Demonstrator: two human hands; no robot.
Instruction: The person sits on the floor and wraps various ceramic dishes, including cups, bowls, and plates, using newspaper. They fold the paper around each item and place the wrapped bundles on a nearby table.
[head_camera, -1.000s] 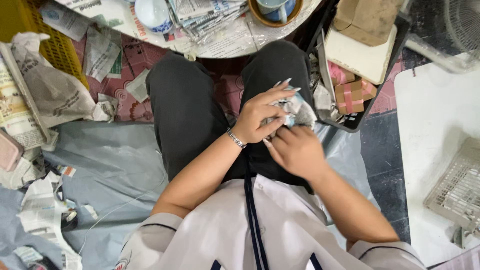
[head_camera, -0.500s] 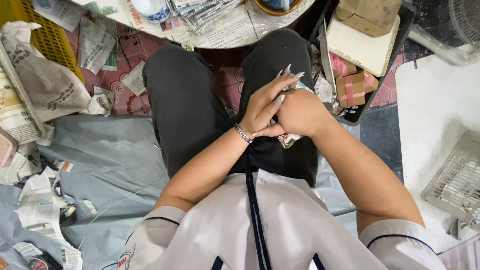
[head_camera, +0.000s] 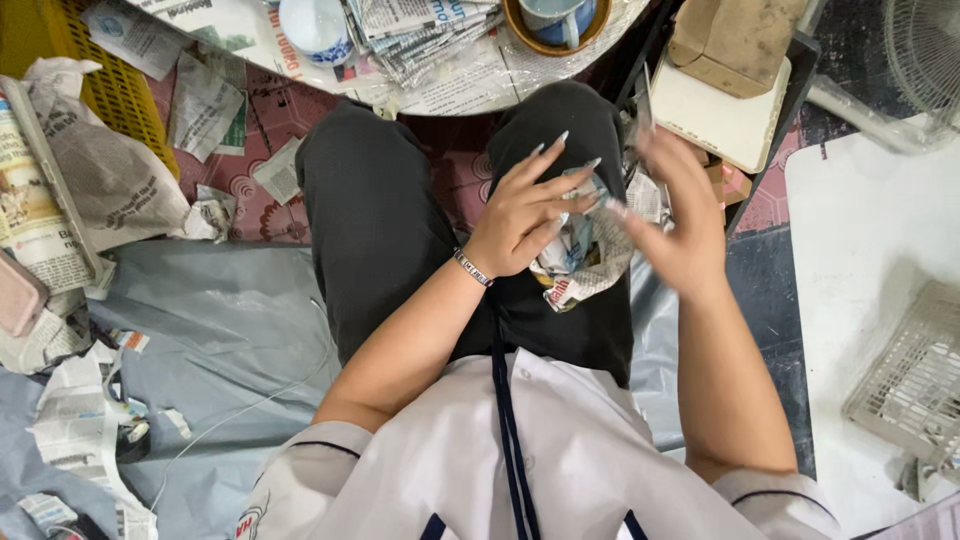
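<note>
the left hand cups a crumpled newspaper bundle over the person's lap, above the dark trousers. the bundle is a rumpled wad of printed paper, mostly white and grey with patches of blue and a red mark near its lower edge, its folds creased and uneven. the left fingers are spread apart and curved, their long pointed nails lying over the top of the wad, the palm pressed against its left side. the right hand is blurred just beside the bundle on its right; its fingers look loosely spread and seem to touch the paper's edge, but whether they grip it cannot be told.

ahead, a round worktop covered in newspaper carries a blue-and-white cup, a stack of folded newspapers and a brown bowl. a grey sheet lies on the floor at the left with torn paper scraps.
</note>
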